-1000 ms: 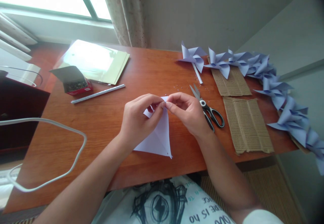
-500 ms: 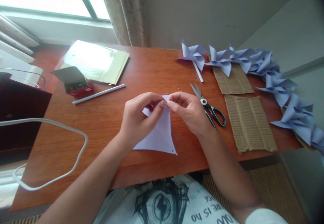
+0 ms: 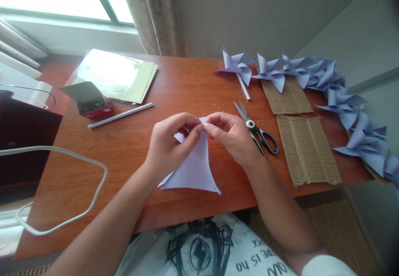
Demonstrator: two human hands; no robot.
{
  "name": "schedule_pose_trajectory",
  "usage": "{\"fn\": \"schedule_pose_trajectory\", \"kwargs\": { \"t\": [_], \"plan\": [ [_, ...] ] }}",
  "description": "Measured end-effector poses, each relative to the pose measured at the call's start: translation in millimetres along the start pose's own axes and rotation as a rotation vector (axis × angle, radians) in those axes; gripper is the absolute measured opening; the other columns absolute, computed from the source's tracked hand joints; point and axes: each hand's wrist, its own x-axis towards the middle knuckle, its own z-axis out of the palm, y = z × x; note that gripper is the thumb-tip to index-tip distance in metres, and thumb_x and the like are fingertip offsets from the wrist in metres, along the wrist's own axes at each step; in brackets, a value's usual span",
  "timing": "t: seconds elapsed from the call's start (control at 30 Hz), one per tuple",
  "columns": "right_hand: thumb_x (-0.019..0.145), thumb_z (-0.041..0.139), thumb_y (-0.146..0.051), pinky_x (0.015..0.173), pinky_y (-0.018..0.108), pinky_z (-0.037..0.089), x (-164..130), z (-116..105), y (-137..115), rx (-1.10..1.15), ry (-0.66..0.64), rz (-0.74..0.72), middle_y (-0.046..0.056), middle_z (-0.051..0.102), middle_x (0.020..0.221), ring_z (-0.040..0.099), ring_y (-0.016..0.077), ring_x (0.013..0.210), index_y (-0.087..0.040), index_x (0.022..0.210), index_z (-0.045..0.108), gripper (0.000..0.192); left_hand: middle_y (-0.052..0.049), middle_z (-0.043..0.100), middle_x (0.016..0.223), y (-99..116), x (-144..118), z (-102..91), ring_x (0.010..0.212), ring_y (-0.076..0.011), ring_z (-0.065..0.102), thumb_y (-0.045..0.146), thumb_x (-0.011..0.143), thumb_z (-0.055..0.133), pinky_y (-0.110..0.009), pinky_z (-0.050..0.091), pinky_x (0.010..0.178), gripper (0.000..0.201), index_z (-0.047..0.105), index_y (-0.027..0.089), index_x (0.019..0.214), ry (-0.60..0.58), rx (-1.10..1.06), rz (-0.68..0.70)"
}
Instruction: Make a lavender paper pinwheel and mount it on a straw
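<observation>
Both hands meet over the middle of the reddish-brown wooden table [image 3: 131, 151], pinching the top of one pale lilac sheet of paper folded into a triangular flap [image 3: 193, 170]. The left hand [image 3: 168, 145] is curled nearly closed, thumb and forefinger nipping the paper's upper corner; the right hand [image 3: 232, 136] is curled the same way, its fingertips [image 3: 207, 128] pressed to that corner, touching the left thumb. The lower edge of the paper rests on the table near the front edge, with its two bottom points splayed out.

Just beside the right hand lies one pair of black-handled steel scissors [image 3: 257, 130], blades shut and pointing away. A scatter of tiny pale specks [image 3: 218, 109] lies near the blade tips; they are too small to make out.

To the right lie two rectangles of corrugated brown cardboard [image 3: 307, 149], one behind the other. Along the far and right edges runs a row of finished lilac paper pinwheels [image 3: 339, 97]; I count roughly seven, though they overlap and the last run out of frame. The leftmost pinwheel [image 3: 238, 65] has one white stick [image 3: 243, 88] under it.

On the left are one small red open box with a grey flap [image 3: 90, 99], holding small dark items, one long white paper rod [image 3: 120, 115], and one stack of pale yellow-green sheets [image 3: 118, 76]. One white cable [image 3: 77, 213] loops across the near left corner.
</observation>
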Motion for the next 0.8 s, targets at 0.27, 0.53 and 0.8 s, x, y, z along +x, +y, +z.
{"fn": "schedule_pose_trajectory", "kwargs": {
  "t": [0.27, 0.53, 0.8],
  "plan": [
    [0.09, 0.068, -0.029, 0.074, 0.029, 0.054, -3.4, 2.8, 0.5, -0.285, 0.066, -0.217, 0.0, 0.069, 0.085, 0.066, 0.0151, 0.081, -0.022, 0.087, 0.067, 0.008, 0.0, 0.068, 0.076, -0.7, 0.2, 0.1, 0.067, -0.0115, 0.062, 0.02, 0.088, 0.069, -0.022, 0.051, 0.064, 0.005, 0.069, 0.018, 0.084, 0.003, -0.028, -0.039],
    [0.095, 0.062, -0.028, 0.07, 0.028, 0.051, -4.8, 2.8, -3.3, -0.514, 0.076, -0.393, -0.001, 0.064, 0.079, 0.062, 0.0147, 0.077, -0.023, 0.084, 0.063, 0.012, 0.0, 0.068, 0.075, 5.2, 0.3, 1.1, 0.067, -0.0118, 0.061, 0.023, 0.088, 0.069, -0.022, 0.05, 0.064, 0.008, 0.069, 0.017, 0.082, 0.01, -0.036, -0.067],
    [0.097, 0.059, -0.029, 0.071, 0.03, 0.048, -4.7, 2.3, -2.0, -0.55, 0.07, -0.381, -0.001, 0.062, 0.079, 0.06, 0.0152, 0.077, -0.024, 0.084, 0.061, 0.014, -0.001, 0.068, 0.075, 4.7, 0.8, 0.3, 0.067, -0.0136, 0.06, 0.028, 0.089, 0.069, -0.024, 0.05, 0.064, 0.012, 0.07, 0.018, 0.082, -0.006, -0.05, -0.089]
  ]
}}
